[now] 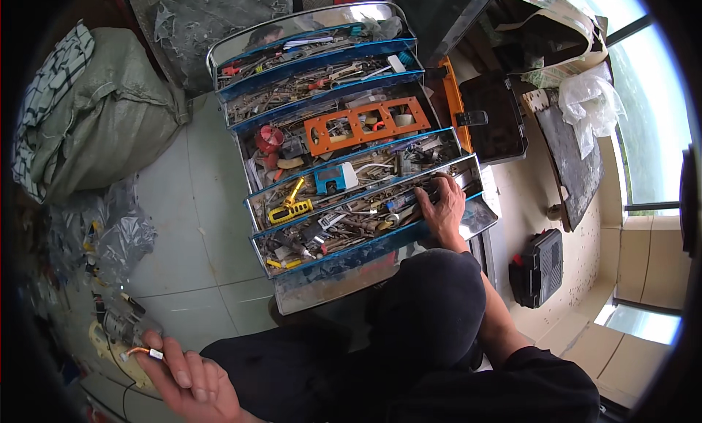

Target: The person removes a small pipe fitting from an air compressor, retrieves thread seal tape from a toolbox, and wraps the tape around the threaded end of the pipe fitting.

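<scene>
At the lower left, my left hand is closed on a short wire with white connectors, pinched at the fingertips. My right hand reaches into the front tray, at the right end of a blue-edged metal cantilever toolbox. Its thumb and fingers are apart among the loose tools, and the fingertips are partly hidden there. Several tiers of the box stand spread out, filled with bits, wrenches and small parts. An orange slotted plate, a blue-and-white device and a yellow tool lie on top.
A large woven sack stands at the left, above crumpled clear plastic. To the right are an open black case, a closed black case and a leaning board with a plastic bag. My knee is close to the toolbox.
</scene>
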`<state>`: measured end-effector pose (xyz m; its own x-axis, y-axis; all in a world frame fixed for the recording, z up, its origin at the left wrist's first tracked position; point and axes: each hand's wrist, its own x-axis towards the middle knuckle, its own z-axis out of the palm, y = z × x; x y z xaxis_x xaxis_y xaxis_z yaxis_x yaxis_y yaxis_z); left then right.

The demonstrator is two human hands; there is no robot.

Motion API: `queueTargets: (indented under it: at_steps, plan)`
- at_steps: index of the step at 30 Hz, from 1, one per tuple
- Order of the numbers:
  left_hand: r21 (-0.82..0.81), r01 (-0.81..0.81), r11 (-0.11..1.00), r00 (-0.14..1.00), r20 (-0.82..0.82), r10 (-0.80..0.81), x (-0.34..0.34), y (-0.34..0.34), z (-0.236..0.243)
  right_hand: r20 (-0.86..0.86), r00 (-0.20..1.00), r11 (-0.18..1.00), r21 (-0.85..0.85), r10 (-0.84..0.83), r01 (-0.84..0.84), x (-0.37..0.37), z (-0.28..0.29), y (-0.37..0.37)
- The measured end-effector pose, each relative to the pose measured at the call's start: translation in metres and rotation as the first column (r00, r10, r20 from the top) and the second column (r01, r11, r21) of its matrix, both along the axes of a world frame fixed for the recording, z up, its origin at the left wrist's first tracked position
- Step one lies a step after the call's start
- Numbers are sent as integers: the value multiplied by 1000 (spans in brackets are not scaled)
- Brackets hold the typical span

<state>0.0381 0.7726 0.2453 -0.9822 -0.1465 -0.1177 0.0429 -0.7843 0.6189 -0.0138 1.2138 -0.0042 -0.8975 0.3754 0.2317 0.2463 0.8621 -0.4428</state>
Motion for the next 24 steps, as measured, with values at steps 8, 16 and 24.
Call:
queueTargets:
  at_steps: [8,16,24]
  plan:
    - [-25,-49,999,998,36,49,0,3,0,-28,1000,999,35,0,1,0,-3,-1]
    - [-26,-16,1000,1000,26,16,2,1,3,-41,999,999,42,13,-11,0,-5,-1]
    - [-36,-48,998,997,51,50,0,6,5,6,1000,999,29,-30,30,0,-5,0]
